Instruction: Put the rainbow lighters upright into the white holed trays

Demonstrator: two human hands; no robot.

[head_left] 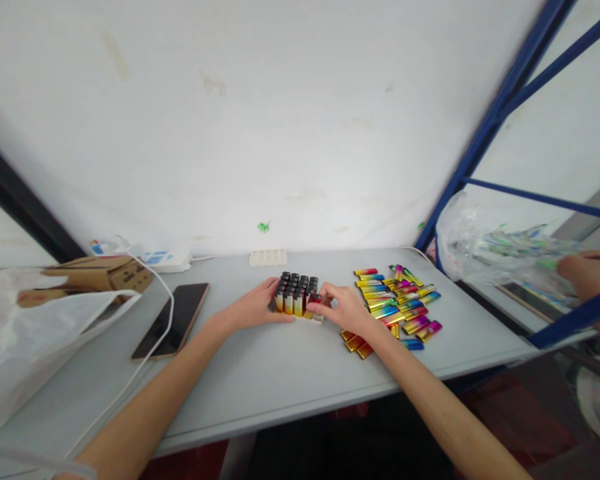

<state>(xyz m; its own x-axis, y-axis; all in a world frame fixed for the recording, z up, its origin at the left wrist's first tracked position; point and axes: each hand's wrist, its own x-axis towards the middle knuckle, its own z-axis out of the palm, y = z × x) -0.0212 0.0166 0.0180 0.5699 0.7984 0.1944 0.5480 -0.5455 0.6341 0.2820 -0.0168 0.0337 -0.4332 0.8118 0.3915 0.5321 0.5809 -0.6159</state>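
Upright lighters (293, 293) with black tops and shiny coloured bodies stand in rows in a small white tray (319, 321). My left hand (256, 305) is closed round the tray's left side, thumb toward the front. At the front right corner, the fingers of my right hand (344, 307) pinch a lighter (313, 299) with a dark red upper part. That lighter stands among the others; its lower part is partly covered by my fingers. To the right, partly behind my right forearm, lies a loose pile of shiny multicoloured lighters (399, 303).
A white grid tray (268, 258) lies by the wall. On the left are a phone (173, 321) with a white cable over it, a cardboard box (113, 275) and a white plastic bag (25, 340). Beyond a blue frame (473, 157), another person's hand (585, 270) is at work.
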